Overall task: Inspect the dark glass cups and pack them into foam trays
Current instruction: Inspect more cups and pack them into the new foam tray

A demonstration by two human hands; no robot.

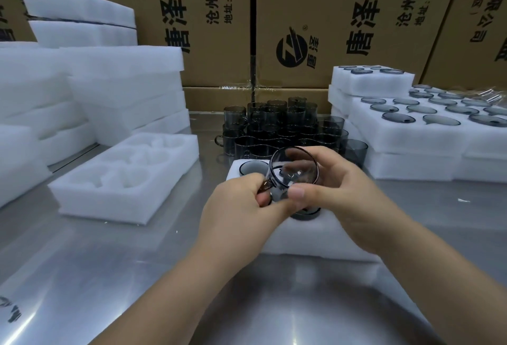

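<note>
At the far left, a stack of thick white foam slabs [123, 84] is piled on the brushed steel counter [109, 276]. Just in front of it an empty white foam tray with round pockets [123, 177] is laid flat.

Near the middle, a dark smoky glass cup with a side handle [293, 171] is held above a partly filled white foam tray [301, 237], tilted so that its mouth is turned toward the viewer. Its handle is pinched in the grip of the left hand [241, 207]. Its body is clamped in the grip of the right hand [337, 188], thumb on the near wall and fingers curled behind. A seated dark cup [253, 167] is seen in the tray's far-left pocket, and another appears to be lodged directly beneath the hands.

Behind, a crowd of loose dark glass cups [274, 125] is stacked tightly. To the right, filled white foam trays [411, 136] are piled, and printed brown cardboard cartons [329, 15] are ranged along the back.

Inspection is judged to be under way, with seating in a pocket still to be done. Glass could be chipped if the held cup were lowered onto the rim of the one below. A jam could be caused by a handle turned away from its notch. A slip is risked by smooth glass held only by a pinch once the right hand is released.
</note>
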